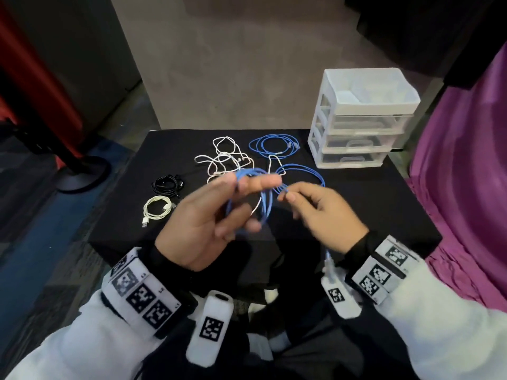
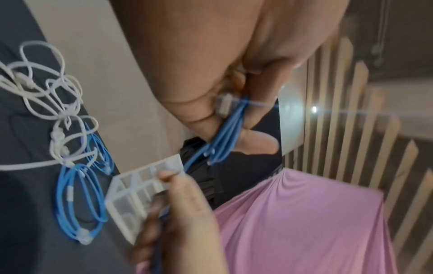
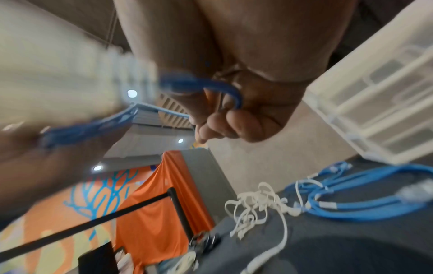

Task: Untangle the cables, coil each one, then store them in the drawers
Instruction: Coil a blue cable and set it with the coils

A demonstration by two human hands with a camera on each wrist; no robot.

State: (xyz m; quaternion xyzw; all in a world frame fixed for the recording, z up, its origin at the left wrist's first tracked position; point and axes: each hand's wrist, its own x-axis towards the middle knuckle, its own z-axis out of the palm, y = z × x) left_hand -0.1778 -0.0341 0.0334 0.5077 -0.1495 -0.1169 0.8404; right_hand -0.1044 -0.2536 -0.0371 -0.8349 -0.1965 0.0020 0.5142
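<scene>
The left hand [image 1: 208,215] was held palm up above the near part of the table [image 1: 384,215], and several loops of a blue cable [image 1: 264,207] were wound around its fingers, which were partly stretched and partly curled over the loops. In the left wrist view a grey plug [image 2: 223,105] of this cable was seen pressed between the thumb and the fingers. The right hand [image 1: 321,212] was kept just beside it, and the free part of the same blue cable was pinched between its thumb and fingertips; the tail was seen to run down past the right wrist. The loops were hanging roughly upright from the left hand, so the free end lay to the right of the coil, and the right hand was clearly the nearer one for the next turn. The coiling was judged to be in progress and not yet finished.

Behind the hands, a tangle of white cables [image 1: 225,157] was lying in the middle of the table, and a white strand of it was crossing a second blue cable [image 1: 301,174]. A coiled blue cable [image 1: 274,145] was placed further back. To the left, a black coil [image 1: 167,183] and a white coil [image 1: 157,209] were lying apart from the tangle. The drawers [image 1: 362,119] were standing at the far right corner, on the side of the right hand, and all appeared closed.
</scene>
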